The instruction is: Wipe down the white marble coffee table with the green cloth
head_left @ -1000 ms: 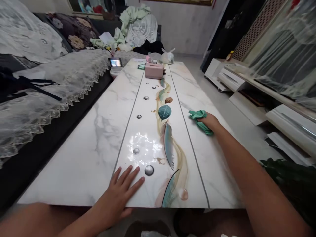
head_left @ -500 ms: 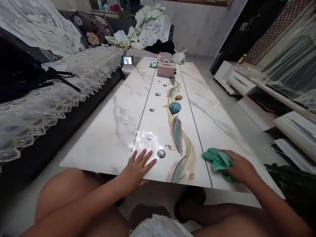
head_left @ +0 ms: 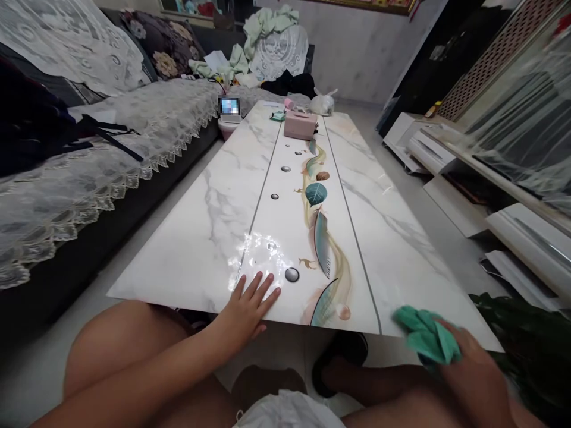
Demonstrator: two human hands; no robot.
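A long table with a white marble-patterned top (head_left: pixel 187 238) stretches away in front of me, its middle strip printed with leaves and dark round spots. My left hand (head_left: pixel 248 309) lies flat near the close edge, fingers spread, left of the largest round spot. At the close right corner, my right hand (head_left: pixel 477 362) grips a green cloth (head_left: pixel 426 333), slightly blurred. The cloth bunches out ahead of the fingers and partly overhangs the table edge. Whether its underside touches the top I cannot tell.
A pink tissue box (head_left: pixel 300 125) stands toward the far end, with a white plastic bag (head_left: pixel 323 103) behind it. The lace-covered sofa (head_left: pixel 147 128) runs along the left. Low white cabinets (head_left: pixel 521 229) and a dark plant (head_left: pixel 517 339) are on the right.
My right hand has drawn the green cloth toward me and to the right, to the table's close edge. The left hand has stayed nearly in place.
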